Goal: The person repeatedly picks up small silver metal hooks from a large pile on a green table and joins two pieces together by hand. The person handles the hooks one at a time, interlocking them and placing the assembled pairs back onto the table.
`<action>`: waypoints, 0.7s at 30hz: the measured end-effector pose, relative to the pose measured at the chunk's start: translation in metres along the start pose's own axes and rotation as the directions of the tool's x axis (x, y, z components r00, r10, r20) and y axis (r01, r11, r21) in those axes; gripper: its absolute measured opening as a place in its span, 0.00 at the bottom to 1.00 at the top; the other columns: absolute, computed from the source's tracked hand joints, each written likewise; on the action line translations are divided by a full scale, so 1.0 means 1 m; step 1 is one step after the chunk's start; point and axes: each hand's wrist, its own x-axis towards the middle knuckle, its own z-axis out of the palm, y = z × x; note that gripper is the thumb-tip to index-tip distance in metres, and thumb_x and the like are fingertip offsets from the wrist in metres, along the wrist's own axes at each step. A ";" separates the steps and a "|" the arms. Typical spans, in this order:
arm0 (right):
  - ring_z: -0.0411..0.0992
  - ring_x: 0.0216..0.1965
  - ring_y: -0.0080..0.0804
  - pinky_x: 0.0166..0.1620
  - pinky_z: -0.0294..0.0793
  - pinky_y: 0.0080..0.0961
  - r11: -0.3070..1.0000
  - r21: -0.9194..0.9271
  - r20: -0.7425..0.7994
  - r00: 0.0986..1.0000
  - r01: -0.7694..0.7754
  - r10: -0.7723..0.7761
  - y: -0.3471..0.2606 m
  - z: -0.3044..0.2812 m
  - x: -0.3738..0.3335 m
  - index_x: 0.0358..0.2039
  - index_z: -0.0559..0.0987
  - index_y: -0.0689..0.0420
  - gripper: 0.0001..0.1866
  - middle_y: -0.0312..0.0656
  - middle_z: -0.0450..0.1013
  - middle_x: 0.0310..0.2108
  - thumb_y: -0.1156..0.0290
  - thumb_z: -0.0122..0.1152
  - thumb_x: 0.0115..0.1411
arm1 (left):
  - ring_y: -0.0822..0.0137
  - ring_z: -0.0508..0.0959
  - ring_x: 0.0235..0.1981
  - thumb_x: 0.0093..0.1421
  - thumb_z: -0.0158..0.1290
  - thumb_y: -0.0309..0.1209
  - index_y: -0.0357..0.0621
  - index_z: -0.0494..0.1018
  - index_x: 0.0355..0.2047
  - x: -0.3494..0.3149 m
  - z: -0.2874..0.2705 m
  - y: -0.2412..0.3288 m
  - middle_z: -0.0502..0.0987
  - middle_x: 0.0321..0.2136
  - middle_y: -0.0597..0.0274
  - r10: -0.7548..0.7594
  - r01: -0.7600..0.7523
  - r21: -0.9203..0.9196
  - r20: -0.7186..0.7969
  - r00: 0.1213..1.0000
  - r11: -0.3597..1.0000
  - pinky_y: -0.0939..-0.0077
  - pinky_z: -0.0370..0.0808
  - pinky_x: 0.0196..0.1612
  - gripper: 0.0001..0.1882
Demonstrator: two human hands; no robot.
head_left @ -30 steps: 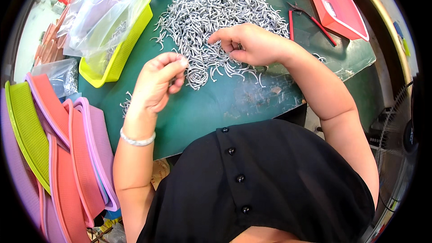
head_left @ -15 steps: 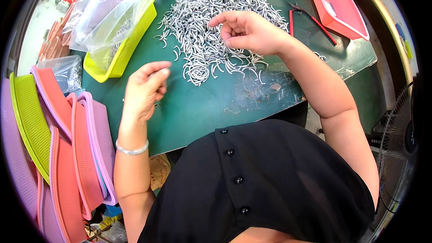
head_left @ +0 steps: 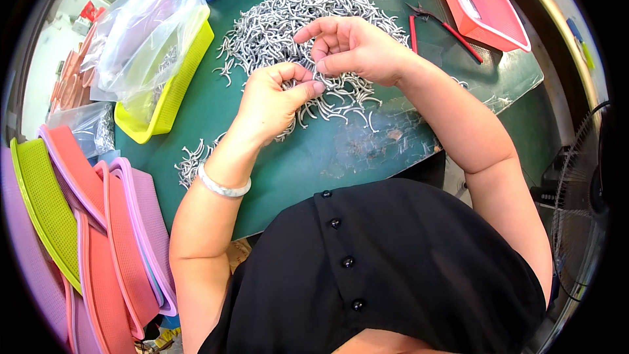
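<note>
so, silver bits (head_left: 278, 36) piled on a green table (head_left: 291, 177)

a small heap (head_left: 191, 162) is seen left, then the left hand (head_left: 275, 98), fingers curled, then the right hand (head_left: 357, 49), index crooked, both over the silver bits. whether anything's pinched can't be told.

Green table (head_left: 288, 177), heaped curved grey pieces (head_left: 301, 16), smaller pile (head_left: 190, 162), red-handled pliers (head_left: 462, 42)

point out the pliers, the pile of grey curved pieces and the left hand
pliers (head_left: 462, 42): head view, on one red handle
pile of grey curved pieces (head_left: 285, 23): head view, on its upper part
left hand (head_left: 267, 101): head view, on the back of the hand
</note>
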 end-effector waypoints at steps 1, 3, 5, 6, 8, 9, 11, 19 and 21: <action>0.65 0.27 0.14 0.32 0.64 0.12 1.000 0.007 0.002 1.000 -0.011 0.011 0.000 0.000 0.000 0.45 0.68 0.62 0.22 0.31 0.67 0.24 0.83 0.53 0.46 | 0.85 0.63 0.17 0.49 0.57 0.26 0.40 0.73 0.23 -0.001 0.000 -0.002 0.69 0.16 0.75 -0.003 0.003 -0.012 -0.009 1.000 1.000 0.88 0.59 0.19 0.04; 0.65 0.28 0.14 0.32 0.65 0.12 1.000 -0.010 -0.009 1.000 -0.001 0.001 0.001 0.003 0.000 0.44 0.69 0.62 0.20 0.31 0.67 0.24 0.82 0.53 0.46 | 0.84 0.63 0.17 0.49 0.57 0.26 0.40 0.74 0.22 -0.002 -0.001 -0.003 0.69 0.15 0.75 0.001 -0.001 -0.030 -0.015 1.000 1.000 0.87 0.60 0.19 0.04; 0.65 0.26 0.15 0.31 0.65 0.12 1.000 0.000 -0.007 1.000 -0.004 0.004 0.001 0.003 0.000 0.42 0.70 0.63 0.18 0.32 0.67 0.23 0.82 0.54 0.46 | 0.85 0.63 0.17 0.49 0.57 0.26 0.40 0.74 0.22 -0.003 0.000 -0.001 0.69 0.16 0.75 0.018 -0.019 -0.041 -0.009 1.000 0.999 0.88 0.60 0.19 0.04; 0.65 0.25 0.16 0.30 0.65 0.13 1.000 0.019 -0.001 1.000 -0.012 0.012 0.000 0.003 0.001 0.40 0.71 0.65 0.17 0.32 0.67 0.23 0.82 0.55 0.46 | 0.85 0.63 0.17 0.49 0.57 0.26 0.40 0.74 0.22 -0.004 -0.001 -0.002 0.69 0.16 0.75 0.006 -0.006 -0.080 0.007 1.000 0.997 0.88 0.60 0.19 0.04; 0.65 0.23 0.16 0.29 0.66 0.14 0.999 0.039 0.029 0.999 -0.035 0.034 -0.001 0.002 0.001 0.38 0.72 0.66 0.15 0.33 0.67 0.22 0.82 0.56 0.47 | 0.85 0.64 0.17 0.50 0.57 0.26 0.41 0.73 0.23 -0.005 -0.004 -0.002 0.70 0.16 0.74 -0.013 0.019 -0.155 0.043 0.999 0.988 0.89 0.60 0.18 0.03; 0.65 0.23 0.17 0.29 0.66 0.14 0.998 0.040 0.054 0.997 -0.052 0.049 -0.001 0.001 0.001 0.36 0.73 0.66 0.13 0.33 0.68 0.22 0.81 0.57 0.47 | 0.84 0.64 0.16 0.50 0.57 0.26 0.42 0.73 0.24 -0.005 -0.006 -0.003 0.70 0.16 0.74 -0.033 0.044 -0.196 0.055 0.998 0.980 0.90 0.59 0.18 0.04; 0.65 0.23 0.17 0.29 0.67 0.14 0.997 0.029 0.081 0.994 -0.070 0.067 -0.001 -0.001 0.001 0.34 0.74 0.65 0.11 0.34 0.69 0.22 0.80 0.58 0.47 | 0.84 0.65 0.14 0.51 0.56 0.27 0.43 0.71 0.26 -0.005 -0.009 -0.006 0.69 0.17 0.73 -0.072 0.092 -0.275 0.082 0.994 0.957 0.92 0.59 0.16 0.04; 0.66 0.23 0.17 0.28 0.67 0.14 0.997 0.000 0.036 0.996 -0.078 0.078 0.000 -0.001 0.001 0.32 0.75 0.64 0.08 0.34 0.69 0.22 0.80 0.57 0.49 | 0.81 0.66 0.16 0.54 0.54 0.30 0.42 0.71 0.29 -0.002 -0.015 -0.012 0.68 0.17 0.72 -0.128 0.173 -0.423 0.134 0.983 0.890 0.92 0.59 0.16 0.05; 0.66 0.23 0.17 0.29 0.67 0.14 0.997 -0.015 0.023 0.997 -0.079 0.079 0.000 -0.002 0.001 0.32 0.75 0.63 0.08 0.34 0.69 0.22 0.80 0.57 0.49 | 0.81 0.66 0.16 0.54 0.53 0.30 0.42 0.71 0.29 -0.002 -0.016 -0.012 0.68 0.16 0.72 -0.131 0.178 -0.436 0.137 0.982 0.882 0.93 0.59 0.16 0.06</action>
